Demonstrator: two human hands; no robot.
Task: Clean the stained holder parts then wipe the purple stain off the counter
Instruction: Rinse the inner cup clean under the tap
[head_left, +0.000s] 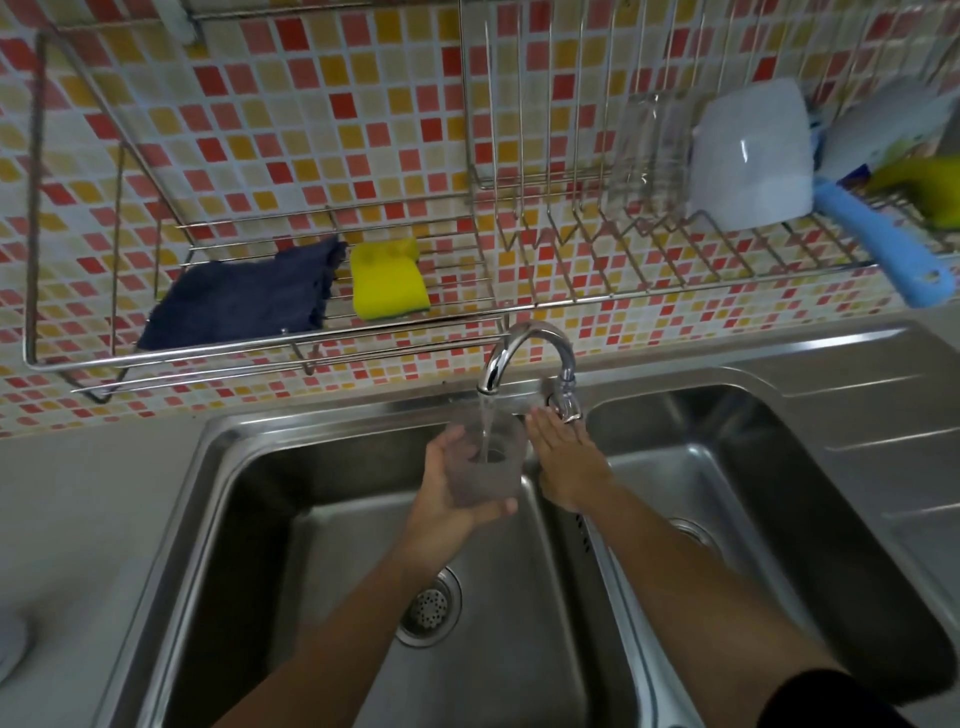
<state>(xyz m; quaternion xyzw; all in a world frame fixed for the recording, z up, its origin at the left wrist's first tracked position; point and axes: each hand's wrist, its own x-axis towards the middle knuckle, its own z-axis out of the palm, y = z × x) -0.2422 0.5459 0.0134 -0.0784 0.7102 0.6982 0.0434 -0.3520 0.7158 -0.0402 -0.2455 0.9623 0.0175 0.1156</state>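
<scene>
My left hand (448, 499) grips a translucent grey holder cup (488, 467) and keeps it upright under the chrome faucet (524, 353). Water streams from the spout into the cup. My right hand (566, 462) reaches out with fingers apart, its fingertips at the faucet's lever (565, 402). Both hands hover over the left basin and the divider of the steel double sink (218, 467). No purple stain shows on the counter in this view.
A wire rack on the tiled wall holds a dark blue cloth (244, 296) and a yellow sponge (388, 278). Further right stand a white container (753, 156), a blue-handled brush (883, 249) and a yellow item (924, 192). A white object (10, 644) sits on the left counter.
</scene>
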